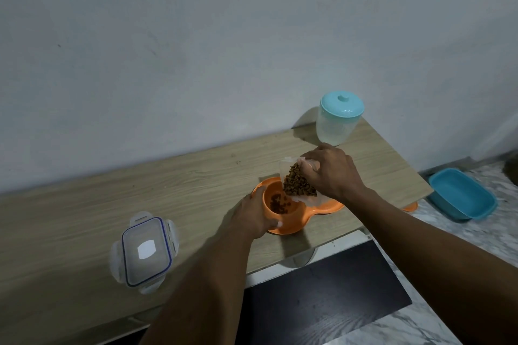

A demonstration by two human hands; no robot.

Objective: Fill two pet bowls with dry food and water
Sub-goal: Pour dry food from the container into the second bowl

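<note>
An orange double pet bowl [294, 225] sits on the wooden tabletop [140, 190]. Its left cup [269, 190] holds a little brown dry food [279, 202]. My left hand [253, 217] grips the bowl's left rim. My right hand [333, 172] holds a clear container of kibble [298, 183] tilted over the left cup. The right cup is hidden behind the container and my hand. A clear water jug with a turquoise lid [339, 120] stands upright at the table's back right.
A clear snap-lock lid [145, 251] lies flat on the table at the front left. On the marble floor to the right lies a blue rectangular tub [462, 194]. A dark panel [322, 294] sits below the table's front edge. A grey wall rises behind.
</note>
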